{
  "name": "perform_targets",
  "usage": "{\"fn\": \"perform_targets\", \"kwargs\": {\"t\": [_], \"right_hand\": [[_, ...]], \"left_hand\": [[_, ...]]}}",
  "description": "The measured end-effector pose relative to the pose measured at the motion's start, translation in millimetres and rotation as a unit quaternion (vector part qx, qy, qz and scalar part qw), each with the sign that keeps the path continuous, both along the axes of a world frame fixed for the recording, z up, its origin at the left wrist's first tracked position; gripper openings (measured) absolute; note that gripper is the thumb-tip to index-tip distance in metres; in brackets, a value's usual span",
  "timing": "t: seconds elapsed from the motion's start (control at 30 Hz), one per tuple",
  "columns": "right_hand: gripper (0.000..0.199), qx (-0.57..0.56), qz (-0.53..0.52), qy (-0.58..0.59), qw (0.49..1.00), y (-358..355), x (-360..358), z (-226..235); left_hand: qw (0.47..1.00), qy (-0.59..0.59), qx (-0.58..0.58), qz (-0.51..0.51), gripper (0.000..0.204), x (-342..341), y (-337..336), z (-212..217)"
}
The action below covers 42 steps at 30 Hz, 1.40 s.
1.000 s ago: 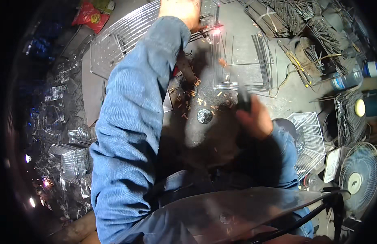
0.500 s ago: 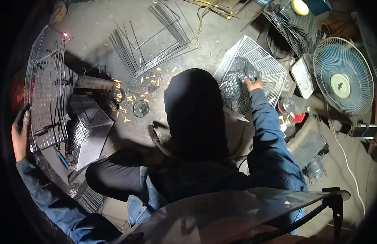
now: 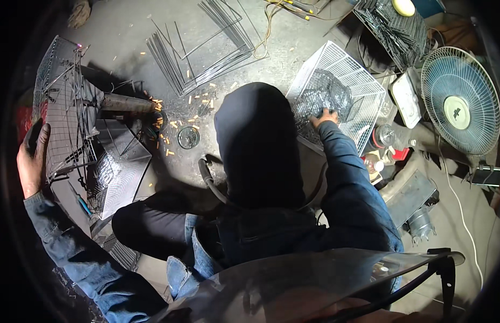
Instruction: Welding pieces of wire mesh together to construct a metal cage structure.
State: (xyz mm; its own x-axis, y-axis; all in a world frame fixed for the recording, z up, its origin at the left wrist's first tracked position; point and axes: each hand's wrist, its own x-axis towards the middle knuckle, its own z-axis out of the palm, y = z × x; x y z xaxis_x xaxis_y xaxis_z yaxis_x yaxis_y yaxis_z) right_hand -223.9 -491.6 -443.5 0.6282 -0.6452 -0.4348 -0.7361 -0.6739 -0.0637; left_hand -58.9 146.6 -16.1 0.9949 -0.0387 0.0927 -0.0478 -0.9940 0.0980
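Seen from above, where the person's own dark shadow falls across the middle of the floor:
Visor: a clear curved face shield with a dark frame fills the lower edge, nearest the camera.
Left hand: the left hand, dark with grime, grips the near edge of a tall wire mesh panel at the far left; fingers wrapped round the wire, clamped on it; blue denim sleeve runs down to the lower edge.
Right hand: the right hand rests on a dark wire basket; fingers curled onto its mesh, though whether they close round a wire I cannot tell.
Baskets: the dark wire basket sits inside a larger white wire basket, right of centre on the floor.
Beside the panel: a folded silvery mesh piece lies just right of it; a small round tin stands near; short yellowish rod stubs are scattered beyond.
Farther: a bundle of bent wire rods lies on the grey floor.
Right side: a pale blue table fan faces up, well apart from both hands.
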Motion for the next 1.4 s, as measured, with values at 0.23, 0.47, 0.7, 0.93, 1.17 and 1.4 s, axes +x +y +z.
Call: {"fn": "perform_targets", "kwargs": {"t": [0.23,0.47,0.7,0.93,1.17,1.4], "right_hand": [[0.089,0.05,0.017,0.012,0.999,5,2,-5],[0.1,0.097,0.058,0.074,0.991,-8,-2,-3],[0.093,0.029,0.101,0.222,0.969,19,-9,29],[0.034,-0.022,0.282,0.078,0.956,-49,3,85],[0.034,0.387,0.036,-0.401,0.83,-47,41,256],[0.046,0.619,0.17,-0.446,0.623,119,89,360]], "left_hand": [[0.999,-0.015,0.032,-0.014,0.048,6,-2,-7],[0.995,-0.048,0.081,-0.02,0.046,0,-20,-4],[0.992,-0.064,0.103,-0.016,0.054,-9,-31,-8],[0.992,-0.053,0.116,0.008,0.057,-3,-42,-6],[0.991,-0.069,0.109,-0.028,0.053,-5,-12,2],[0.932,-0.249,-0.018,-0.262,0.068,-97,-135,-8]]}}
